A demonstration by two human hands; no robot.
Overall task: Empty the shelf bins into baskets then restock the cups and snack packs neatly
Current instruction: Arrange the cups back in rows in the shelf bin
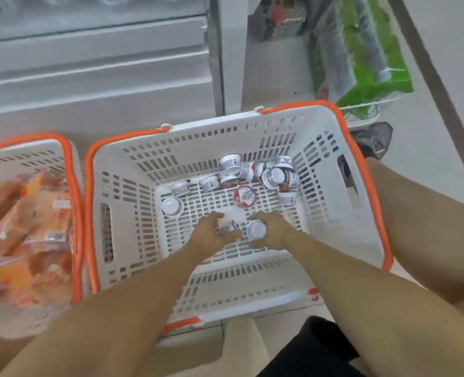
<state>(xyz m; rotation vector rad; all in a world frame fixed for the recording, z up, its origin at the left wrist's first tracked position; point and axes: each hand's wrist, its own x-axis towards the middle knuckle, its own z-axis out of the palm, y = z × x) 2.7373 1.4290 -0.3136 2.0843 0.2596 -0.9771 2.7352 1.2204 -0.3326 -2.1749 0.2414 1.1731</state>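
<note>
Cup [256, 229] in right fingers [263, 217] | left fingers [212, 217] gripping small cups [226, 229] | basket [133, 170]

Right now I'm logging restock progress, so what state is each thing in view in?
Middle basket: on the floor, handles down, holds loose cups.
Cups: tumbled, mostly at the far side, some on their sides.
Left hand: in the basket, fingers round a cup.
Right hand: grips a white-lidded cup.
Left basket: filled with orange snack packs.
</note>
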